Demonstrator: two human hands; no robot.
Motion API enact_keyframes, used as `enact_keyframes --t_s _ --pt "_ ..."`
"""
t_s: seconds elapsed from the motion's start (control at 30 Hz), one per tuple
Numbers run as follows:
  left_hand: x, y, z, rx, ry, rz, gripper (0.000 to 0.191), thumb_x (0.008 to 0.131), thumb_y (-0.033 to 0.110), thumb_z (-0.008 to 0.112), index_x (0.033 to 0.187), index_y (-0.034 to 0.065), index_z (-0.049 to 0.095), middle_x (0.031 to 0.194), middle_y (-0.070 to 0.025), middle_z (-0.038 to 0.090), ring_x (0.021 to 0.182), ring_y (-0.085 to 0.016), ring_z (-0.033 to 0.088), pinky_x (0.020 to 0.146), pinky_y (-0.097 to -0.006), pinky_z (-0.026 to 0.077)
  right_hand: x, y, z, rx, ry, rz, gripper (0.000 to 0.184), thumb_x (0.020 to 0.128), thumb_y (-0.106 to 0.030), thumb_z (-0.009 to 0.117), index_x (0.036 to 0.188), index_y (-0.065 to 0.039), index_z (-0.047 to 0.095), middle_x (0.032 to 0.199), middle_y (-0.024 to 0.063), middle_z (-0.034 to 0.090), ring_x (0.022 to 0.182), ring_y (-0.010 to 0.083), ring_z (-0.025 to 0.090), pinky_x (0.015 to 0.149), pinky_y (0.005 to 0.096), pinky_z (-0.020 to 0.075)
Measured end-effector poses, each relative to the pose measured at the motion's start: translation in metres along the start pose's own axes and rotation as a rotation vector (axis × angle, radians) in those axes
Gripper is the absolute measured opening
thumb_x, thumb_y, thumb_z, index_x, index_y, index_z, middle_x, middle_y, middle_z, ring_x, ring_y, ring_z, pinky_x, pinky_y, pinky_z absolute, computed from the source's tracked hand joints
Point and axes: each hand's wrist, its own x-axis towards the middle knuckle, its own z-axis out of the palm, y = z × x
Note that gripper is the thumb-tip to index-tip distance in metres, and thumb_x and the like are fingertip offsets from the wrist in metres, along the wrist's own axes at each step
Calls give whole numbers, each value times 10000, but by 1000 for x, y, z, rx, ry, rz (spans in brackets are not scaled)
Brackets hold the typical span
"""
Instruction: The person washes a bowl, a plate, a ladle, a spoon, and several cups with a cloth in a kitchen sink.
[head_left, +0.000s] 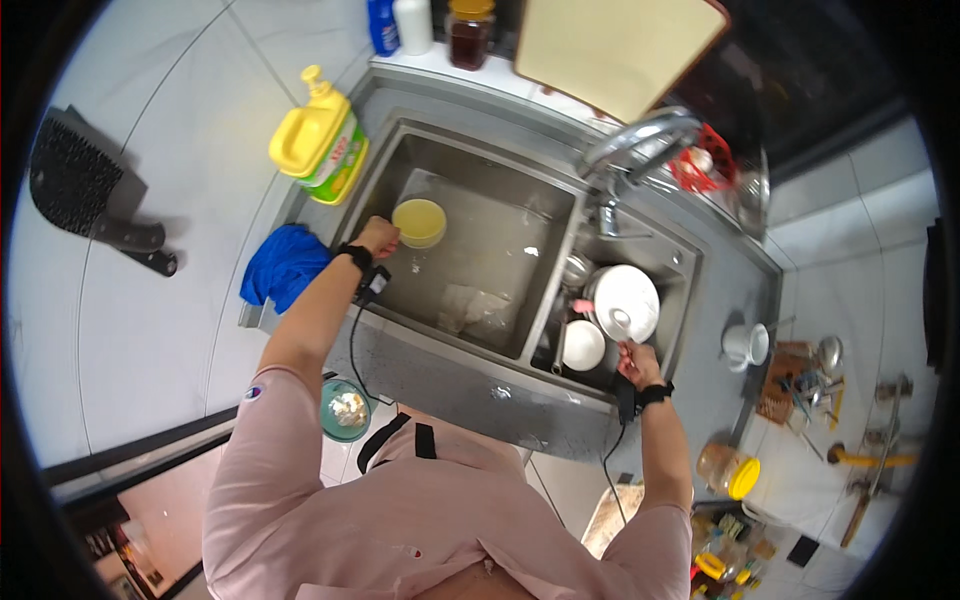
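My left hand (379, 237) is at the left side of the large sink basin (487, 247), its fingers at the edge of a pale yellow bowl (419, 223). A whitish cloth (472, 306) lies low in that basin, which appears to hold water. My right hand (637, 363) is over the small basin, with its fingers around the handle of a spoon (622, 321) whose bowl rests over stacked white dishes (642, 296). A small white bowl (583, 346) is beside them, with a metal pot or ladle (576, 268) behind.
A chrome faucet (637, 146) arches behind the divider. A yellow detergent jug (322, 142) and a blue cloth or bag (285, 266) stand at left. Right of the sink are a white mug (744, 345) and a yellow-lidded jar (729, 472). A green bin (346, 410) is below.
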Motion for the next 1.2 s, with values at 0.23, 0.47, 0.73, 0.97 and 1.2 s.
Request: enact_keyframes --t_s 0.23,0.47,0.73,0.97,1.2 --pt "50 -32 13 302 186 180 267 776 62 442 960 -62 591 1024 -254 580 970 -348 574 783 -400 461 16 9 -8 -244 -39 23 213 903 -215 451 892 -42 576 651 10 567 473 98 487 463 238 431" --pt "76 -21 26 469 190 138 346 779 176 505 1028 -58 556 1044 -263 566 1021 -365 538 855 -387 440 39 24 -46 -699 197 -76 196 860 -188 510 875 -13 596 722 69 623 566 148 589 478 262 453" --pt "104 -39 31 262 110 -86 304 765 106 534 1030 -44 548 982 -244 595 868 -333 615 660 -410 519 -25 -49 123 -633 -149 -707 171 864 -37 477 1001 32 552 844 130 643 784 171 622 689 280 485" --pt "80 -20 10 83 85 -72 338 774 -26 477 1110 -67 473 972 -244 587 741 -327 642 469 -382 552 -12 -89 307 -1375 -351 -716 286 808 -255 543 1031 -82 590 943 127 638 848 275 618 752 347 472" --pt "23 11 -4 -11 -35 84 357 736 -49 394 1089 -92 373 1038 -287 531 767 -390 620 465 -379 552 162 -8 326 -1411 -382 -456 302 724 -224 598 940 -14 624 930 170 631 863 289 610 752 350 471"
